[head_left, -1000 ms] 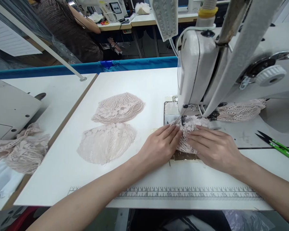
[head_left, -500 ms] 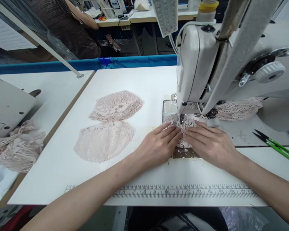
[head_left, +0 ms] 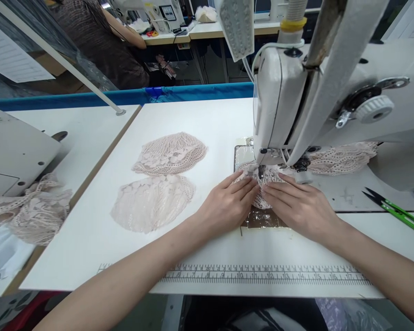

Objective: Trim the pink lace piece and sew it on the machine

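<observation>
A pale pink lace piece (head_left: 262, 198) lies under the presser foot (head_left: 261, 171) of a white sewing machine (head_left: 279, 101). My left hand (head_left: 229, 200) rests flat on the lace's left side, its fingers stretched toward the foot. From the right, my right hand (head_left: 298, 207) presses on the same piece with its fingers extended. The fingertips of both hands lie close to the needle area and cover part of the lace. To the left, an upper lace piece (head_left: 170, 153) and a lower lace piece (head_left: 152, 202) lie flat on the white table (head_left: 179, 250).
Green thread snips (head_left: 396, 210) lie at the right. More lace (head_left: 343, 158) sits behind the needle area under the machine arm. A printed ruler (head_left: 262, 274) runs along the front edge. Bunched lace (head_left: 39, 214) lies at far left. Beyond the blue edge (head_left: 207, 89), a person (head_left: 100, 46) is partly visible.
The whole view has shifted slightly. At the foot, the lace has fed back a little, and its front edge is nearer the needle. Both hands stay flat on it.
</observation>
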